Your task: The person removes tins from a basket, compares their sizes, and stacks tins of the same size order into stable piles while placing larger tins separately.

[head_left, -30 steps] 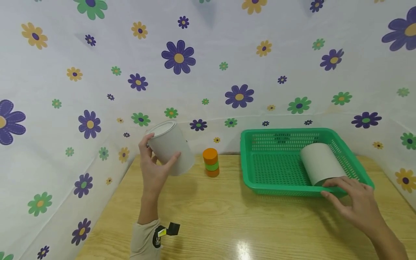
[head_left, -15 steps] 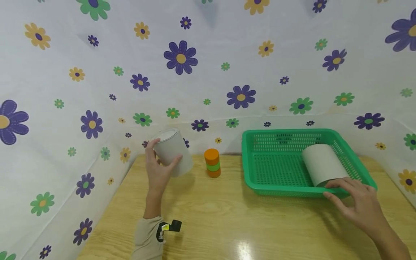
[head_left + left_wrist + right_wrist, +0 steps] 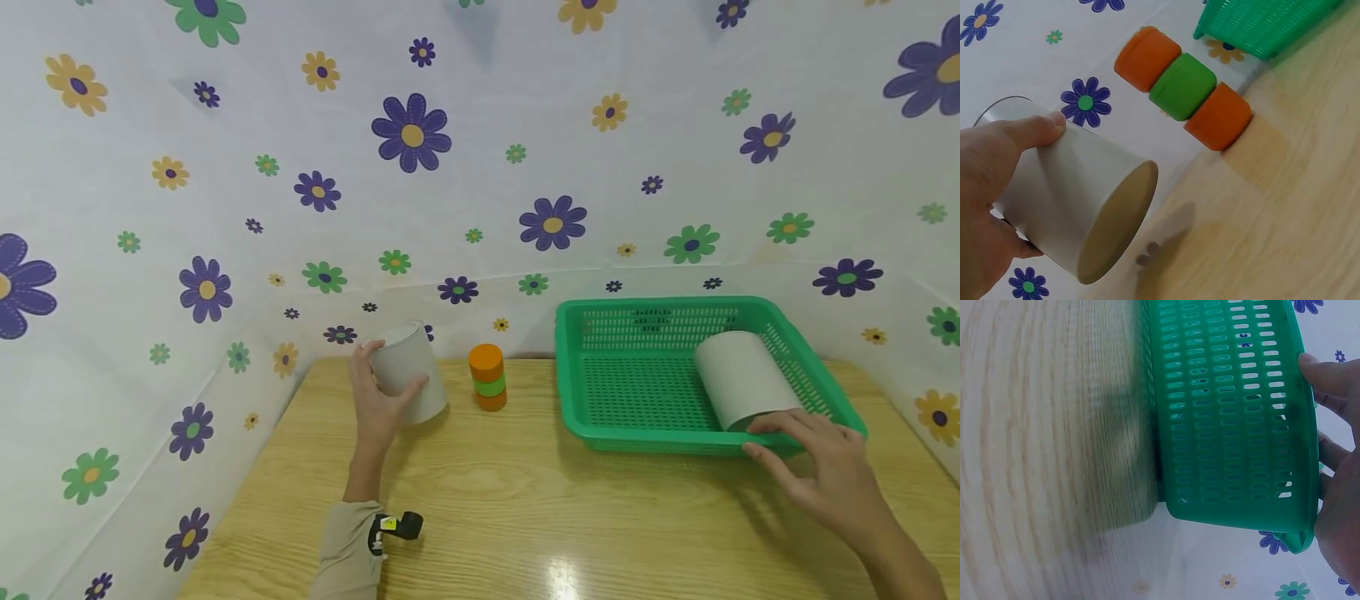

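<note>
My left hand (image 3: 378,412) grips a pale grey can (image 3: 408,372) around its side, thumb on the near side and fingers reaching to the upper rim. The can tilts, and its lower end hangs close over the table at the back left; in the left wrist view the round end of the can (image 3: 1119,225) faces the table. At the green basket (image 3: 581,421), my right hand (image 3: 821,467) pinches the front rim, with the thumb outside and fingers over the inside. A second pale can (image 3: 742,375) lies on its side in the basket's right part, its near end partly behind the right fingers.
A small upright stack of orange and green round pieces (image 3: 488,379) stands between the held can and the basket. Behind the wooden table (image 3: 480,500) hangs a white cloth (image 3: 480,192) with printed flowers, which also runs along both sides.
My left hand has lowered the grey can toward the table and moved slightly right. The right hand stays at the basket's rim, and the basket has not moved.
</note>
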The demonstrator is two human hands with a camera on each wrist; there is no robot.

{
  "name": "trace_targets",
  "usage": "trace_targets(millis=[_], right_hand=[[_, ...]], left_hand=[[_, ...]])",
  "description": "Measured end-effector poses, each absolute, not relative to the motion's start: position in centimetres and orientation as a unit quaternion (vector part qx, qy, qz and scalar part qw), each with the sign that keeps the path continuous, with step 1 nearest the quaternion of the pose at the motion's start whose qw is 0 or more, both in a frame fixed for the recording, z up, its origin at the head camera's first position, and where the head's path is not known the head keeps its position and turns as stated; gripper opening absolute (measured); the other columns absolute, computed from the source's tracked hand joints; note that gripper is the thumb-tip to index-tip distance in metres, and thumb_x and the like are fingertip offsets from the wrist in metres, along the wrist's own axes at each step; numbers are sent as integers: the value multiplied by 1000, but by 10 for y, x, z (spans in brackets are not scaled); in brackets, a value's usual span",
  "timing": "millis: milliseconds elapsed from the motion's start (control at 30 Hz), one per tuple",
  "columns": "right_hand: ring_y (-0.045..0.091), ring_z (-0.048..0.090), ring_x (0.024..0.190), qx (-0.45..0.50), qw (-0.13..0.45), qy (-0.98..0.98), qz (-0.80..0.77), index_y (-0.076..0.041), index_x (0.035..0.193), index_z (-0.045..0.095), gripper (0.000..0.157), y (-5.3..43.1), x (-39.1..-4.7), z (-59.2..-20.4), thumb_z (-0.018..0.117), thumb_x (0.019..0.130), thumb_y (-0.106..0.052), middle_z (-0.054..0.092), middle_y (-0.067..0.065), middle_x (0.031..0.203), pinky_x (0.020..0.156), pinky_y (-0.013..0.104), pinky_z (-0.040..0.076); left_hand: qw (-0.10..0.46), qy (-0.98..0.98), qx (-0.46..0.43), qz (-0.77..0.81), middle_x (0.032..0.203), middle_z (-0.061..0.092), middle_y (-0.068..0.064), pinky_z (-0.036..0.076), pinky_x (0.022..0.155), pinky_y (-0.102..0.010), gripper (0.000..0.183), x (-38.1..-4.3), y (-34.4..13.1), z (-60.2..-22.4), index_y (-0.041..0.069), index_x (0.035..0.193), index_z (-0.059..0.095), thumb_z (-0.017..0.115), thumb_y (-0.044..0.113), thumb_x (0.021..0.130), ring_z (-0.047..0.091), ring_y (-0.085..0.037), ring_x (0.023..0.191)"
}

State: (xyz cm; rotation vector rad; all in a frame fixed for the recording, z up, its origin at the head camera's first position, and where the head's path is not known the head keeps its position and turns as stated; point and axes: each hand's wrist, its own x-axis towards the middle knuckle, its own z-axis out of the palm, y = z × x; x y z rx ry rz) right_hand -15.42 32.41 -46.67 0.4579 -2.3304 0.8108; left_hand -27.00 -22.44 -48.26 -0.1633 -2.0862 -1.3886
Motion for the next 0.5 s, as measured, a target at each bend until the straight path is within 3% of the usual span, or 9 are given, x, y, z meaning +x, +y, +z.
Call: trace_targets(millis=[233,500], right_hand=[[-15,41,110,175,311,-883,305,-22,96,72,38,324,-155,-466,90,68,-2,66,-16,102,77,56,27],[-14,41,111,171,312,-884,302,-22,96,72,38,326,-155,-467,90,68,-4,65,-18,103,77,56,27]], left_hand=[[303,-800,-51,-515,146,38,-16,46,95,-73,83,-271,-223,-491,14,143,43,92,17,76,45,-35,125],[299,-805,-62,-509,158,30,-24,39,102,-75,81,-272,-220,-495,8,139,40,91,7,76,39,-47,139]])
